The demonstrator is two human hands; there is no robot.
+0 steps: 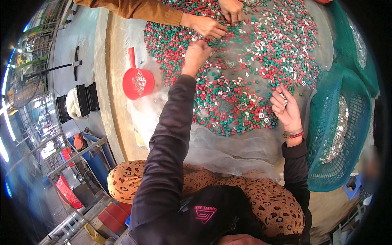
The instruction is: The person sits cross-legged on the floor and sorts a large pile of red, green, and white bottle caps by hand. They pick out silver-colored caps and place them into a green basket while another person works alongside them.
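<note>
Small red and green cone-like pieces (225, 93) lie spread in a thick layer on the table, with small silver metal pieces mixed among them. My left hand (197, 57) reaches over the far left part of the layer. Its fingers are curled together, and whatever they may hold is hidden. Over the right side, my right hand (287, 110) is turned partly palm up. Its bent fingers close on a few small silver metal pieces (283, 97). A red plastic dipper (143, 90) with similar silver pieces inside stands to the left of the layer.
A co-worker's two hands (210, 27) work in the pieces just beyond my left hand. At my right stands a teal basket (313, 163) lined with netting, holding many silver pieces. Behind it is another netted basket (341, 45). Thin whitish sheeting (228, 149) covers the near edge.
</note>
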